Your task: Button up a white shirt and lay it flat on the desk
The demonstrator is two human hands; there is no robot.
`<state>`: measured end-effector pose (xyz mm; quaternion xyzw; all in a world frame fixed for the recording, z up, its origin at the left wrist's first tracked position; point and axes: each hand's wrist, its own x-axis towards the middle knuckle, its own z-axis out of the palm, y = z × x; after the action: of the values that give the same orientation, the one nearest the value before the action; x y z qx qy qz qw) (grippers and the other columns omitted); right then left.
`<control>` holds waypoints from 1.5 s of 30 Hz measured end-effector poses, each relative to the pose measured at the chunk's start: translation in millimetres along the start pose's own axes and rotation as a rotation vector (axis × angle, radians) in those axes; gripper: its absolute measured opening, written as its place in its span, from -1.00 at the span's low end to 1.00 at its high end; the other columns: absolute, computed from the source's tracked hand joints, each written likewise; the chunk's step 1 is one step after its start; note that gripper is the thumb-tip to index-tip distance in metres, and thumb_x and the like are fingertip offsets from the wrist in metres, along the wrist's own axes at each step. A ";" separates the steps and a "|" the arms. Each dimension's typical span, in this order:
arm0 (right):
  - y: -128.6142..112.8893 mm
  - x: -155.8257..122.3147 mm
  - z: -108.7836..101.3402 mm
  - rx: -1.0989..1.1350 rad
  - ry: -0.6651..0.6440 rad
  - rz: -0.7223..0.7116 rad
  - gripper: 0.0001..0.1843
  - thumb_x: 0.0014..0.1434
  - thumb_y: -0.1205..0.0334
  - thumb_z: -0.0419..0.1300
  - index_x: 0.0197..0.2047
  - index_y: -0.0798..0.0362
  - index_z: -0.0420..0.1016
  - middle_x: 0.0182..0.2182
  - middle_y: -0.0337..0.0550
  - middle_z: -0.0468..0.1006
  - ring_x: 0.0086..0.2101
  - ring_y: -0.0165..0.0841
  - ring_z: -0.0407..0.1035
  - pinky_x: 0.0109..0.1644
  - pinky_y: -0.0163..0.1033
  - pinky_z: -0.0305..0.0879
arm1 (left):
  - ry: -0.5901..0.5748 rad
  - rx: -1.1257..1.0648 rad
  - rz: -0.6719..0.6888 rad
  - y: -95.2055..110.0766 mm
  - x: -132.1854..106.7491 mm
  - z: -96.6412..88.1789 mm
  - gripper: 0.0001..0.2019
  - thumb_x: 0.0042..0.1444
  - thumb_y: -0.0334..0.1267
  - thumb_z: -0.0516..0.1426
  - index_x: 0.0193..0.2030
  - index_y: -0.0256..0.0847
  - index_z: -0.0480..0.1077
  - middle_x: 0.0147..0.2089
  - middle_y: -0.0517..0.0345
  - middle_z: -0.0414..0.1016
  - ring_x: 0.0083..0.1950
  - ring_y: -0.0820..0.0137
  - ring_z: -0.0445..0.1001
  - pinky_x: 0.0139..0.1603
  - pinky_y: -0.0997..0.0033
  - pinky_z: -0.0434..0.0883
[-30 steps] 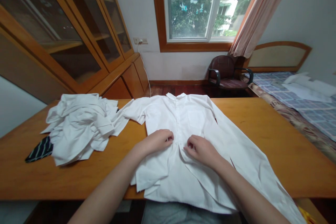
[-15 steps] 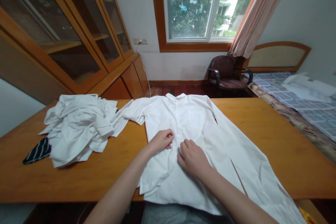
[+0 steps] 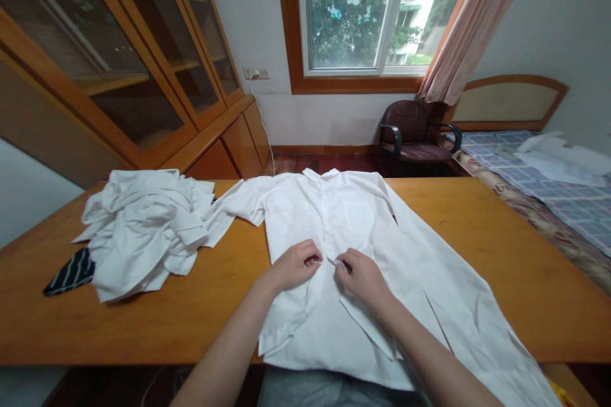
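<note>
A white long-sleeved shirt point(image 3: 348, 216) lies front up on the wooden table point(image 3: 501, 235), collar toward the window. My left hand point(image 3: 293, 265) pinches the left front edge of the shirt at mid-chest, fingers closed. My right hand point(image 3: 363, 276) pinches the right front edge just beside it, fingers closed on the cloth. The two hands are a few centimetres apart over the shirt's button line. One long sleeve runs down to the right, off the table's near edge.
A heap of crumpled white clothes point(image 3: 143, 229) lies at the table's left, with a dark striped cloth point(image 3: 71, 271) beside it. Glass-door cabinets point(image 3: 119, 70) stand left. A chair point(image 3: 410, 133) sits under the window, and a bed point(image 3: 548, 184) stands right.
My right hand pulled back to the right from over the left front panel and now pinches its own edge. My left hand stayed nearly where it was, shifting slightly down.
</note>
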<state>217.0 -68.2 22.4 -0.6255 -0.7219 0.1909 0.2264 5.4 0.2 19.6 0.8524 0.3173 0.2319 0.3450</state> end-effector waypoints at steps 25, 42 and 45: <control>-1.0 11.7 1.9 0.781 0.146 0.356 -0.72 0.05 0.03 0.28 -0.36 0.08 0.65 -0.34 -0.10 0.65 -0.27 -0.22 0.46 -0.14 -0.20 0.28 | 0.087 0.575 0.361 -1.1 -1.2 6.0 -0.83 0.36 -0.33 0.01 -0.18 -0.21 0.42 -0.29 0.08 0.40 -0.21 0.34 0.42 -0.22 0.34 0.41; -11.0 5.3 14.2 0.520 0.190 0.173 -0.70 0.19 0.11 0.14 -0.42 0.02 0.64 -0.47 -0.17 0.54 -0.36 -0.29 0.41 -0.24 -0.26 0.24 | 0.183 0.630 0.447 3.9 -0.7 6.9 -0.84 0.34 -0.34 0.03 -0.25 -0.21 0.40 -0.35 0.11 0.40 -0.29 0.35 0.38 -0.30 0.33 0.35; -10.2 5.5 14.7 0.517 0.184 0.168 -0.71 0.19 0.13 0.15 -0.44 0.03 0.63 -0.49 -0.18 0.53 -0.39 -0.30 0.39 -0.26 -0.27 0.24 | 0.189 0.642 0.456 2.7 -0.3 8.2 -0.83 0.34 -0.33 0.03 -0.26 -0.20 0.40 -0.36 0.11 0.38 -0.29 0.35 0.38 -0.29 0.32 0.34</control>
<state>199.8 -64.1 16.5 -0.6193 -0.5713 0.3293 0.4262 11.2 -5.2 16.2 0.9403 0.2068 0.2687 -0.0297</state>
